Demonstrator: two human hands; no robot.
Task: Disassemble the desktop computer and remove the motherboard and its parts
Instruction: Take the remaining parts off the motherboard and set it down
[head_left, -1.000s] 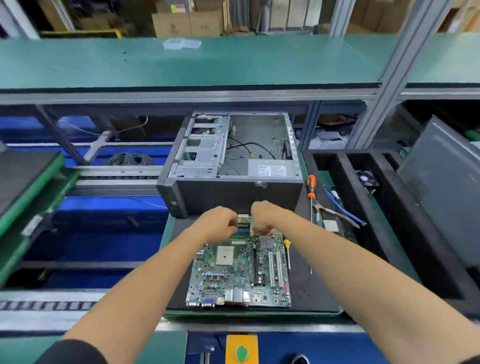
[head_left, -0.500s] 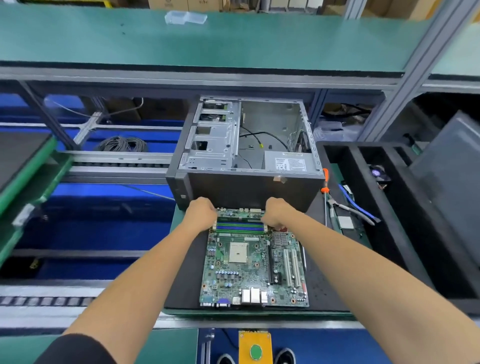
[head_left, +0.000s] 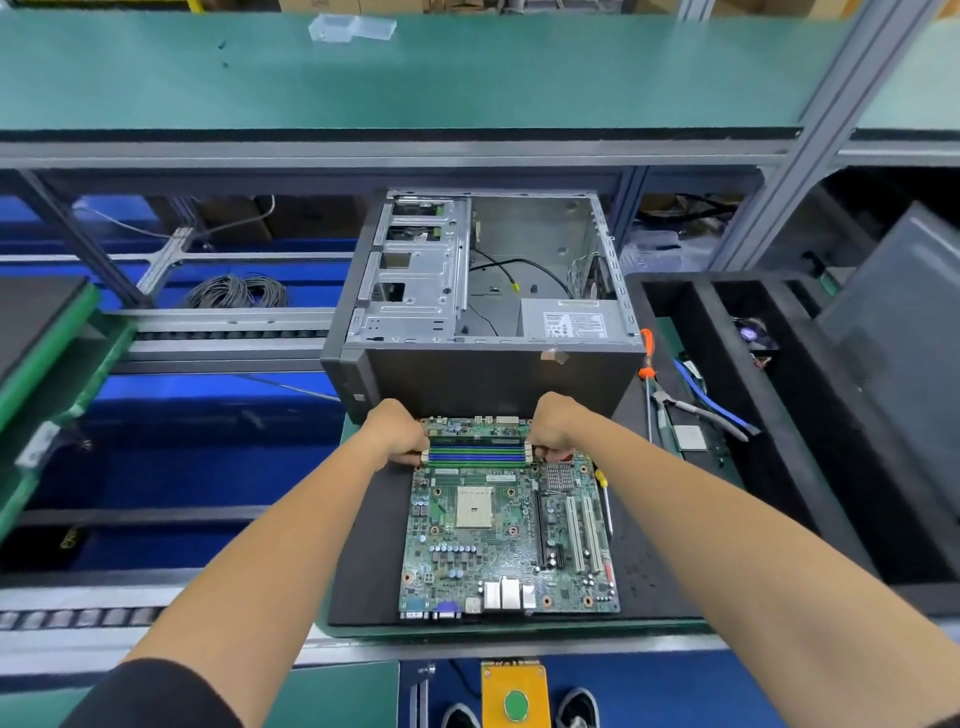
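A: Since a second ago your hands have spread apart from mid-board.
B: Now your left hand (head_left: 397, 434) and right hand (head_left: 553, 428) pinch opposite ends of the blue-green memory slots (head_left: 475, 453) on the flat green motherboard (head_left: 506, 540), lying on the black mat (head_left: 363, 561) before the open grey metal case (head_left: 483, 312).

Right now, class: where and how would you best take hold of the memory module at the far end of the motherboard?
Grip the memory module at its two short ends, coming from above. It stands on edge in long slots across the motherboard, with clips at each end, where the left hand and right hand sit. Pulling straight up probably suits it; the computer case blocks the far side.
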